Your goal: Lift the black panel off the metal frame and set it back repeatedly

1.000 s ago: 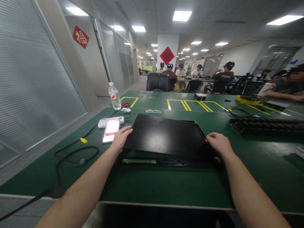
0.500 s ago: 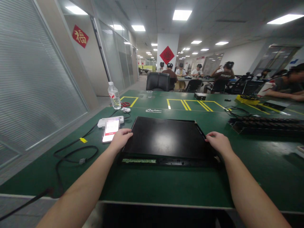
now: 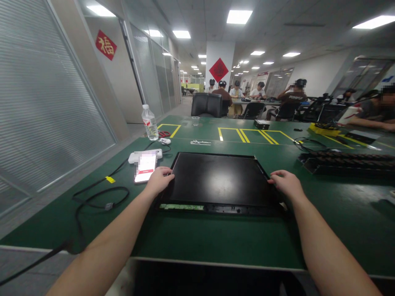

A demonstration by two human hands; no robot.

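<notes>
A flat black LCD panel (image 3: 212,181) lies within a thin black frame (image 3: 220,209) on the green table. Along the near side of the frame runs a green circuit strip (image 3: 182,207). My left hand (image 3: 159,181) pinches the panel's left edge, thumb pointing inward. At the opposite edge, my right hand (image 3: 285,183) has its thumb and fingers closed on the rim; whether they grip the panel or the frame there is hard to see. Beside my left hand lies a lit phone (image 3: 146,167), close to the fingers.
A white power strip (image 3: 134,156), water bottle (image 3: 149,123) and red-handled scissors (image 3: 164,134) stand left. Black cable (image 3: 101,202) loops across the table (image 3: 216,238). Calipers (image 3: 200,142) lie beyond the panel. A long black part (image 3: 348,164) is right. Several people sit farther back.
The panel has settled to the right and down inside the frame, so the rim now shows along the whole far edge. Both hands stay at the sides; the view shifted slightly.
</notes>
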